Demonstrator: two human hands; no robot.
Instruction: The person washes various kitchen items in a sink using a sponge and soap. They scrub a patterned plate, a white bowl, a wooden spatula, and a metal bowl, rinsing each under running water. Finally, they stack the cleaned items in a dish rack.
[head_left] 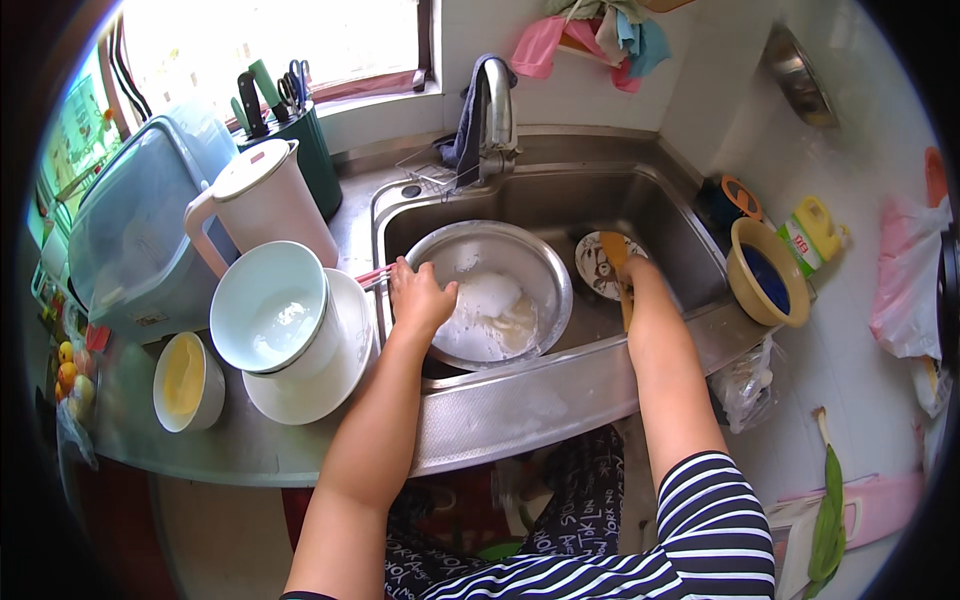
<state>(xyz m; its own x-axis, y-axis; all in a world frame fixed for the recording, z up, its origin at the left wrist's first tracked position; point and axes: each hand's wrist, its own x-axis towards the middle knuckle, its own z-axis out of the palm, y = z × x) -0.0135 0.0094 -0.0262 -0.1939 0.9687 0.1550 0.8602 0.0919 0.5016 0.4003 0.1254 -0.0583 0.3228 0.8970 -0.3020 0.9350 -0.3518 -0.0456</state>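
Now left hand fingers curled over steel basin rim; right hand fingers hidden, state unclear.

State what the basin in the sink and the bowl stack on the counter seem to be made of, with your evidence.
Basin: probably stainless steel, with a grey, dully reflective wall and thin rolled rim. Bowl stack: likely glazed ceramic or melamine, smooth, opaque white and glossy; the look alone cannot settle which.

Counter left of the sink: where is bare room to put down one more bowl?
Bare steel runs along the front edge, before the yellow bowl and the plate under the white bowl. Behind them, the jug and plastic box crowd it.
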